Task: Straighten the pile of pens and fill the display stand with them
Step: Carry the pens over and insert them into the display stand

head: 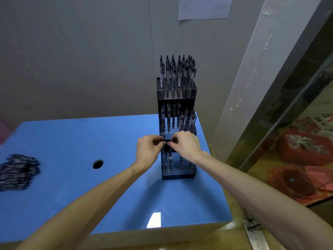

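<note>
Pinching pen tops (167, 140) at the stand (177, 170): left hand (148, 150), right hand (185, 144), blue table (72, 141), grey wall (72, 51).

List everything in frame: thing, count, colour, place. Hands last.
tiered clear acrylic display stand with black frame: one, three tiers, on the table's right side.
dark clear-barrelled pens in the stand: too many to count, upright; top tier full, middle tier partly filled, a few in the bottom tier.
loose pile of dark pens: one heap, table's left edge.
blue-topped table: one, fills the foreground.
round dark hole in the tabletop: one, left of the stand.
pale sheet of paper: one, on the grey wall above.
red plastic packages: several, floor at right.
left hand: pinching a pen at the bottom tier.
right hand: pinching a pen beside it.
</note>
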